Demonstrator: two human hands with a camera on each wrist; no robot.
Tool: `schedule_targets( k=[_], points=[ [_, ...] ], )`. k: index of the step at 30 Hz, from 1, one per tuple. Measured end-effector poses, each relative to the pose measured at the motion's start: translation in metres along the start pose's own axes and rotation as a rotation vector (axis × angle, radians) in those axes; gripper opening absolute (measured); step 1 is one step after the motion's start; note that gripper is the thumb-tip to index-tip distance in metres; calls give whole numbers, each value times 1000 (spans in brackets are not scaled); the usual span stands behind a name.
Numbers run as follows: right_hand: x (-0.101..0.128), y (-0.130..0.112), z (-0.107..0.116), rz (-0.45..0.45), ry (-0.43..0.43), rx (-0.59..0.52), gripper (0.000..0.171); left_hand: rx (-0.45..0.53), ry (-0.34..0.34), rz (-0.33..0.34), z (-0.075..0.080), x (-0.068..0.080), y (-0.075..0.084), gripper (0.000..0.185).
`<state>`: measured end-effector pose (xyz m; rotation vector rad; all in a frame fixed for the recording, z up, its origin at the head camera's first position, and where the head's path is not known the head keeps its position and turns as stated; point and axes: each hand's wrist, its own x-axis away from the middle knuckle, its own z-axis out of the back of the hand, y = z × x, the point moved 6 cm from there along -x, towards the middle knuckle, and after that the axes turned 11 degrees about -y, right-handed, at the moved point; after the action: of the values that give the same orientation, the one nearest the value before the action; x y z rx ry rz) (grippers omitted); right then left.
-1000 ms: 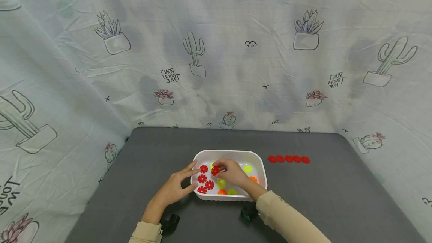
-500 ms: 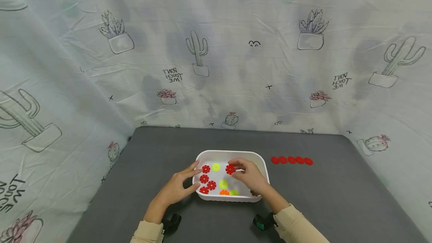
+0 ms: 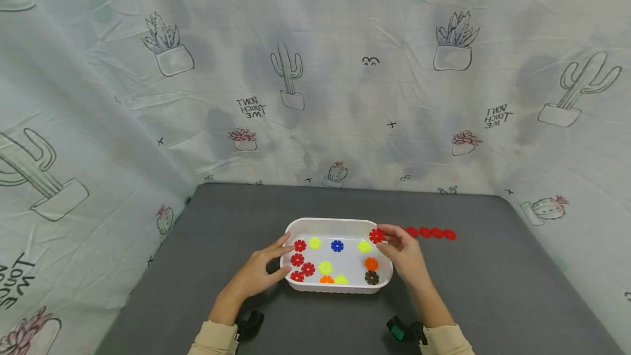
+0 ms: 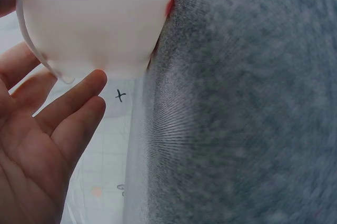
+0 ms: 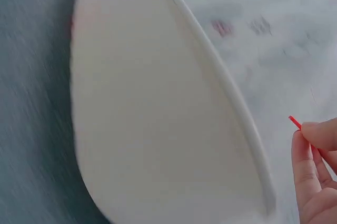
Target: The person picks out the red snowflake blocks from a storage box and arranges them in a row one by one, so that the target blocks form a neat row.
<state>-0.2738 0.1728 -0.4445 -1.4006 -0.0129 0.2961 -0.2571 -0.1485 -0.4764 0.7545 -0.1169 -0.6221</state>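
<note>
A white plastic tray (image 3: 340, 289) stands on the grey table with several notched plastic discs inside. My left hand (image 3: 255, 273) rests at its left end, thumb and some fingers over the rim, other fairly straight fingers against the outer wall in the left wrist view. Above the tray's back right corner, my right hand (image 3: 406, 253) pinches a red notched disc (image 3: 376, 235) between thumb and fingertips. The right wrist view catches this disc edge-on as a thin red strip (image 5: 295, 122). Red discs (image 3: 308, 269) lie at the left end; a blue disc (image 3: 337, 246) is near the middle.
Right of the tray, a row of red discs (image 3: 436, 233) lies on the table (image 3: 236, 207), partly behind my right hand. Yellow discs (image 3: 325, 267), an orange disc (image 3: 371, 263) and a brown disc (image 3: 372, 278) lie in the tray. A cactus-print curtain (image 3: 340, 86) surrounds the table.
My right hand has carried the red disc rightward from the tray's left-middle to its back right corner, uncovering the blue disc and those at the right end. The left hand has stayed at the rim.
</note>
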Motion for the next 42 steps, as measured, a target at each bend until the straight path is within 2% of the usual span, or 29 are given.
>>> schedule_targets(
  k=[4,7,13,17,22,27,34,37,42],
  points=[
    [2,7,28,34,120,-20,39,-4,2,-3,0,0,1,50],
    [2,16,45,23,173,-34,40,-2,3,-10,0,0,1,50],
    [1,41,65,-87,221,-16,41,1,6,-12,1,0,2,50],
    [-1,56,69,-155,227,3,41,2,7,-8,2,1,2,50],
    [-1,70,70,-193,219,75,41,2,3,-7,1,1,2,50],
    [-1,77,70,-176,219,182,37,7,-13,-1,0,0,1,51],
    [1,83,72,-150,232,406,34,12,-10,-3,0,0,0,52],
    [1,85,71,-151,228,459,34,10,-9,2,0,0,0,51],
    [0,86,70,-149,215,482,35,14,-9,6,0,0,0,51]
  ],
)
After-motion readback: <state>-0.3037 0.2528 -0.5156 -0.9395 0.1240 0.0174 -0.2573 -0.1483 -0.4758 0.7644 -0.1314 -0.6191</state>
